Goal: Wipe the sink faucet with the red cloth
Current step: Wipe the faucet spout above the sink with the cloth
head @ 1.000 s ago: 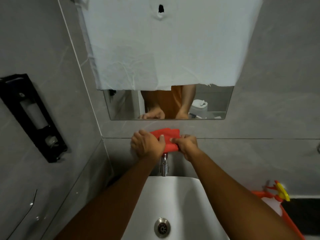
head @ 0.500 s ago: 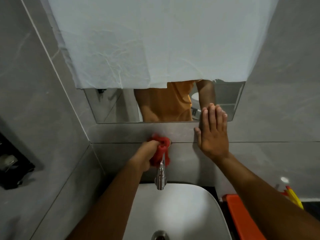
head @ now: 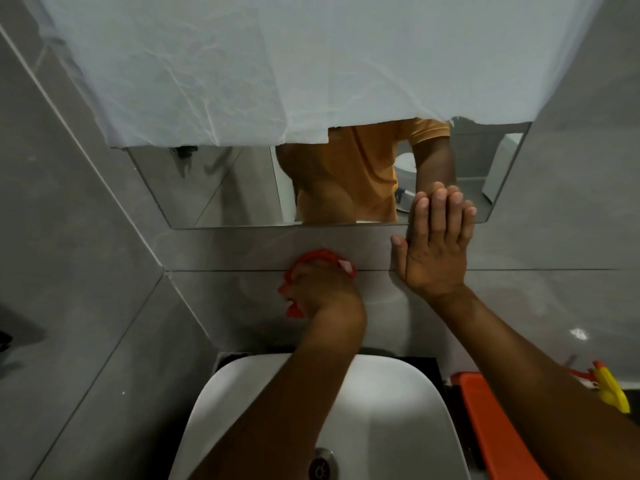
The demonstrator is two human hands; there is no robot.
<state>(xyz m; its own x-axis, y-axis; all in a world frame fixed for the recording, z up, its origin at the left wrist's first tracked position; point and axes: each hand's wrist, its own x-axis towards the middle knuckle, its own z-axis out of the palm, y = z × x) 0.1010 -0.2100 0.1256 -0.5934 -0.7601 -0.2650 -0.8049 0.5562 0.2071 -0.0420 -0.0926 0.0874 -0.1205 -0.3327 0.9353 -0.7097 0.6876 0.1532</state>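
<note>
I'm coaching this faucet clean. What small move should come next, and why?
Probably draw the left hand, closed on the red cloth, down from the wall toward the sink. The faucet is hidden beneath it; the right hand braces flat on the wall.

A dark surface (head: 420, 362) runs along the foot of the grey tiled wall. A white sink (head: 391, 410) sits on it at centre, drain (head: 322, 467) near. To its right lies an orange tray (head: 491, 424).

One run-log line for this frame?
left hand: gripping red cloth | right hand: flat on wall | faucet: hidden
</note>
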